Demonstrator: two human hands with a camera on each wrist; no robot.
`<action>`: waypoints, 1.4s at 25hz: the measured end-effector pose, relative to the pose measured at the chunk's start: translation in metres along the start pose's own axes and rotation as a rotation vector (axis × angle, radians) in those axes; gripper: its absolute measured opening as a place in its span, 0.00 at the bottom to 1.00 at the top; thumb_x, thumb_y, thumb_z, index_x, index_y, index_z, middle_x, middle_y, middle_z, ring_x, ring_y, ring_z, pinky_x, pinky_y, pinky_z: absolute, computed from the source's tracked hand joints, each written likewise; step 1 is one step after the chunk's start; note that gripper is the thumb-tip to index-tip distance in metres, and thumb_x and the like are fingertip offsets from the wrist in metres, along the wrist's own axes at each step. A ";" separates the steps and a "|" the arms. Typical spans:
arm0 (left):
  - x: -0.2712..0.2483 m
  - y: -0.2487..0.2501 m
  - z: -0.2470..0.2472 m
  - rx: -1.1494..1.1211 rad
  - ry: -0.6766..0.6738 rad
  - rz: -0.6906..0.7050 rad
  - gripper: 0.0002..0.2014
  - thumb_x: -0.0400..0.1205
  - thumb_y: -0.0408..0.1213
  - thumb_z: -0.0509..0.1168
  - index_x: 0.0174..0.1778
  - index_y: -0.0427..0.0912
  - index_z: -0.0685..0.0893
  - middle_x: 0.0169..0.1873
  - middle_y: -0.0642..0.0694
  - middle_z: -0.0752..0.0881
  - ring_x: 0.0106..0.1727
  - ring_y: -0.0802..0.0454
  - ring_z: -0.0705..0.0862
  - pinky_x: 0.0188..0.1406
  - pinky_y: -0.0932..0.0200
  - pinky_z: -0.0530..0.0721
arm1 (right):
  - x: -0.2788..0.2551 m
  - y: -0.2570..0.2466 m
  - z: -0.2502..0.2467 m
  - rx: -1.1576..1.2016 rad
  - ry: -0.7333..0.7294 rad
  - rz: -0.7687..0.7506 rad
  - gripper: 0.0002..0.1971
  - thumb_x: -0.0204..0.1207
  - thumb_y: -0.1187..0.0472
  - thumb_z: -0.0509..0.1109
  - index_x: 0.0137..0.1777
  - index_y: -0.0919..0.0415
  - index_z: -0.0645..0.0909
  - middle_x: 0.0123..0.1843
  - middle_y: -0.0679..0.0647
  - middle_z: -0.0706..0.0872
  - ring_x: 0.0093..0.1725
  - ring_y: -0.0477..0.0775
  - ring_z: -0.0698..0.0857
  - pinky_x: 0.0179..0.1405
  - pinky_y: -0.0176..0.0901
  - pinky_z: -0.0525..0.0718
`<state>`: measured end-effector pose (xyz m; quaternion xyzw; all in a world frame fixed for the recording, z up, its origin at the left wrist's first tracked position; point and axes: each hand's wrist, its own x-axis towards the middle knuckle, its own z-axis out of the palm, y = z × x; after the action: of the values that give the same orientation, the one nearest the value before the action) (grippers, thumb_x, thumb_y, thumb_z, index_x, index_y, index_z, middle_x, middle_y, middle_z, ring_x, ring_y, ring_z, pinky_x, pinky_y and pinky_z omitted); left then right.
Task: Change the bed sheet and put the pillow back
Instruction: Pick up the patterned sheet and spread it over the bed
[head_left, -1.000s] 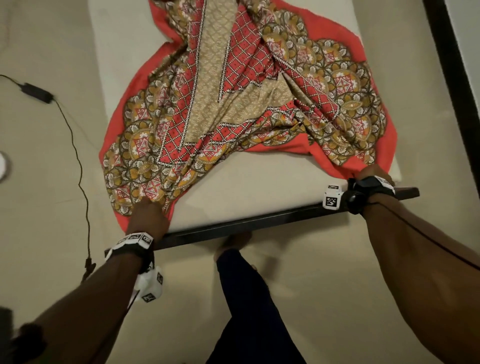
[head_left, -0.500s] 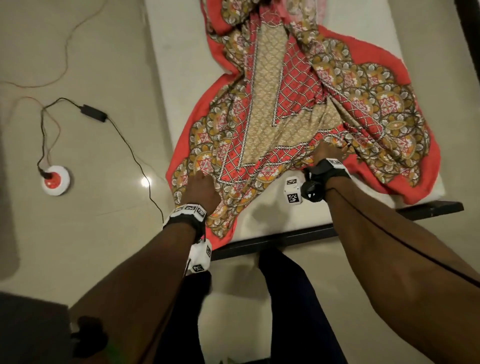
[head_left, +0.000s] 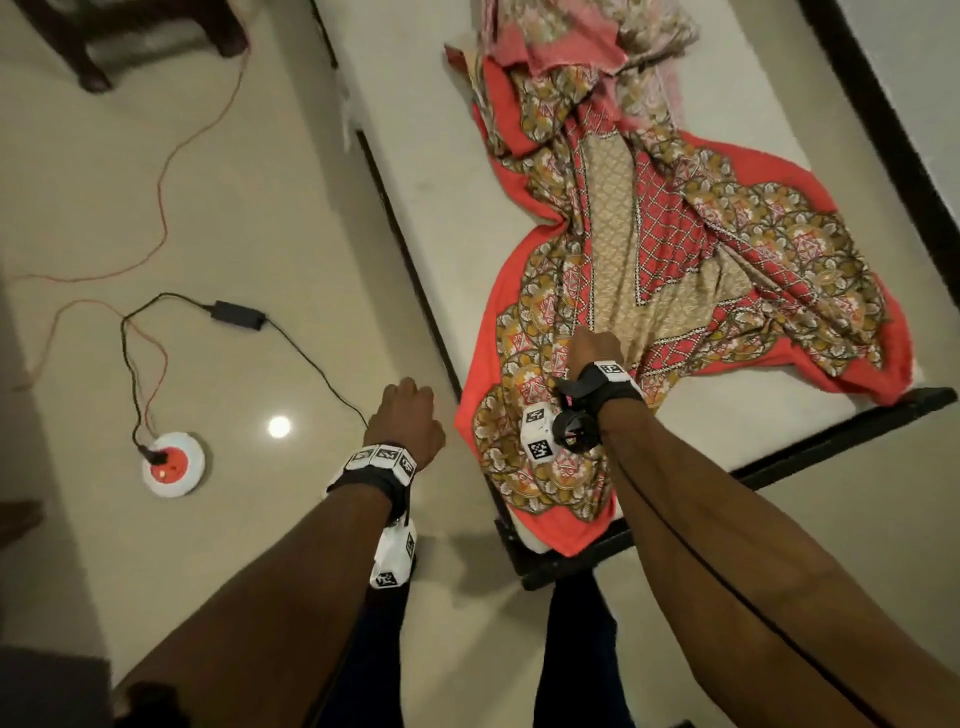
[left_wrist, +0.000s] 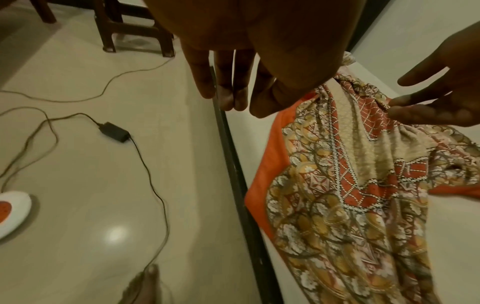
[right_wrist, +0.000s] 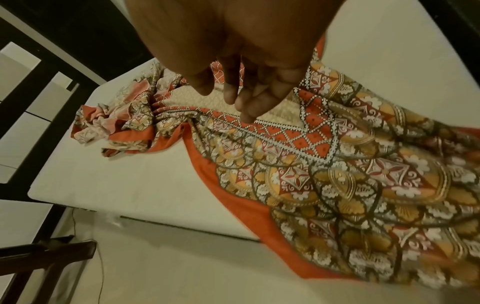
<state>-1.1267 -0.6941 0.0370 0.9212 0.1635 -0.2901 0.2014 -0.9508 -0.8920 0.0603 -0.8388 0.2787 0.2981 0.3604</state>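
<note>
A red and ochre patterned bed sheet (head_left: 675, 291) lies crumpled on the bare white mattress (head_left: 415, 130), bunched toward the far end. One corner hangs over the near left corner of the bed. My left hand (head_left: 402, 410) hovers over the floor just left of the bed. In the left wrist view its fingers (left_wrist: 231, 90) hang straight and hold nothing. My right hand (head_left: 592, 345) is above the near left part of the sheet (right_wrist: 337, 164), its fingers (right_wrist: 241, 96) relaxed and off the cloth. No pillow is in view.
A dark bed frame (head_left: 831, 431) edges the mattress. On the floor to the left lie a black power adapter (head_left: 236, 313) with its cable, an orange wire and a round white and red socket (head_left: 174, 464). Dark chair legs (head_left: 93, 78) stand at the far left. My legs are at the bed's foot.
Both hands have let go of the sheet's near edge. The left hand has moved off the bed to the left, the right hand leftward across the sheet, and my view has shifted toward the bed's left side.
</note>
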 end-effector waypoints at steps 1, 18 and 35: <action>0.001 -0.019 -0.014 0.017 0.001 0.003 0.14 0.78 0.38 0.64 0.58 0.38 0.81 0.59 0.38 0.76 0.62 0.36 0.74 0.56 0.39 0.84 | -0.006 -0.002 0.009 -0.023 -0.004 0.001 0.21 0.86 0.56 0.58 0.71 0.68 0.78 0.69 0.64 0.83 0.66 0.64 0.83 0.49 0.41 0.80; 0.184 -0.079 -0.221 0.210 0.013 0.272 0.12 0.78 0.39 0.62 0.57 0.43 0.82 0.59 0.43 0.76 0.65 0.41 0.74 0.58 0.40 0.83 | 0.001 -0.137 0.081 0.104 0.148 0.067 0.13 0.80 0.59 0.62 0.56 0.68 0.80 0.50 0.62 0.84 0.50 0.65 0.82 0.45 0.48 0.73; 0.555 0.023 -0.357 0.419 -0.097 0.623 0.19 0.80 0.39 0.64 0.67 0.42 0.80 0.65 0.40 0.77 0.69 0.37 0.74 0.63 0.38 0.81 | 0.232 -0.331 0.139 0.455 0.134 0.207 0.11 0.74 0.51 0.66 0.45 0.59 0.77 0.46 0.62 0.89 0.49 0.67 0.88 0.50 0.61 0.87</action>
<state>-0.5173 -0.4454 -0.0217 0.9331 -0.1971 -0.2855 0.0946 -0.6118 -0.6499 -0.0353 -0.7211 0.4462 0.2068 0.4880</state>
